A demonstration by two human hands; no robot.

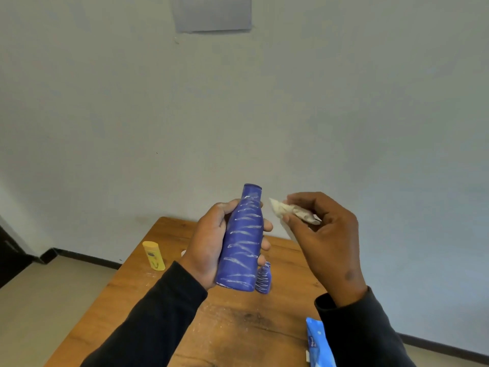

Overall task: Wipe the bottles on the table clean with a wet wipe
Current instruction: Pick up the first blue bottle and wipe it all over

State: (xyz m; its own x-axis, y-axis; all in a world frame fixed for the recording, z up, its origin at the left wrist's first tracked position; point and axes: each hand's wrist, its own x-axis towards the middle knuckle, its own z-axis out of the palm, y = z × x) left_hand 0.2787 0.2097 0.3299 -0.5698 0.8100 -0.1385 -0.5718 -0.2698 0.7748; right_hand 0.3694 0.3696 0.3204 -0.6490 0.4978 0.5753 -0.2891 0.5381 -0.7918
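Observation:
My left hand (pixel 209 242) grips a tall blue bottle (pixel 242 239) upright above the wooden table (pixel 238 327). White zigzag chalk-like marks run down the bottle's front. My right hand (pixel 325 234) pinches a crumpled white wet wipe (pixel 287 210) just right of the bottle's neck, a small gap apart from it. A smaller blue bottle (pixel 263 279) with the same white marks stands on the table behind the big one, partly hidden. A yellow bottle (pixel 153 256) stands on the table at the left.
A blue wet-wipe pack (pixel 317 343) lies at the table's near right, partly under my right sleeve. White dust streaks the tabletop. A plain wall rises behind the table, with floor at the left and right.

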